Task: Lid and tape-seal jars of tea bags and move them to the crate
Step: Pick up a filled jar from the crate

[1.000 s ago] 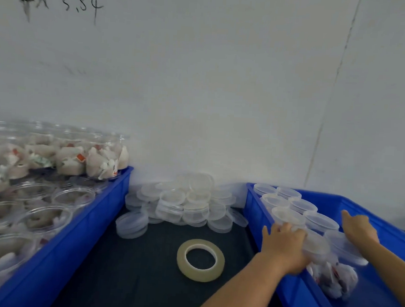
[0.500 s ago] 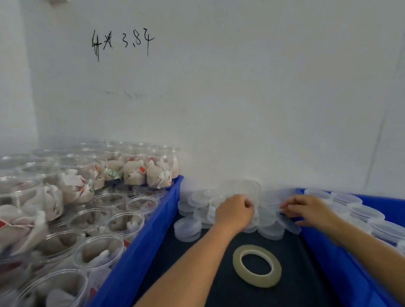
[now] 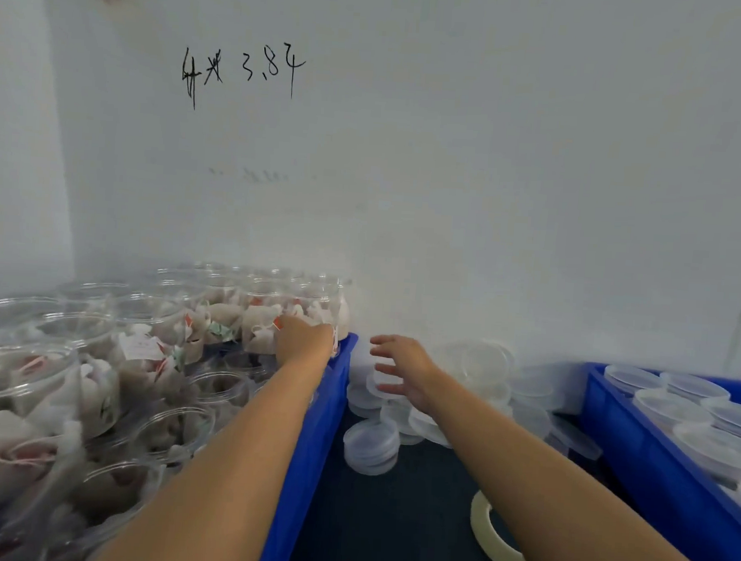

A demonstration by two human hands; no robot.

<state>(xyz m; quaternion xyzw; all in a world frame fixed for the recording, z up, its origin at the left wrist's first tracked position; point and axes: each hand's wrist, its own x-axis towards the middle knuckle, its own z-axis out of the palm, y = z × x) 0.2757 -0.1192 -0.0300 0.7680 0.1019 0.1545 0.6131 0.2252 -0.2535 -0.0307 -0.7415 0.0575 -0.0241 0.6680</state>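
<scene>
Several open clear jars of tea bags point(image 3: 147, 353) fill the blue crate on the left point(image 3: 324, 412). My left hand point(image 3: 304, 337) reaches over that crate's rim and lies against the jar in its far right corner point(image 3: 321, 305); its fingers are blurred. Fingers spread, my right hand point(image 3: 398, 368) hovers over the pile of clear lids point(image 3: 485, 365) between the crates and holds nothing. A roll of clear tape point(image 3: 491, 543) lies flat on the dark mat, partly under my right forearm. Lidded jars point(image 3: 673, 407) stand in the blue crate on the right point(image 3: 636, 452).
A short stack of lids point(image 3: 369, 447) sits near the left crate's wall. The dark mat point(image 3: 388, 524) runs as a narrow strip between the two crates. A white wall with handwriting closes off the back.
My left hand has moved from the lid pile leftward to a jar in the left crate. My right hand has shifted left over the lids. The view has turned left.
</scene>
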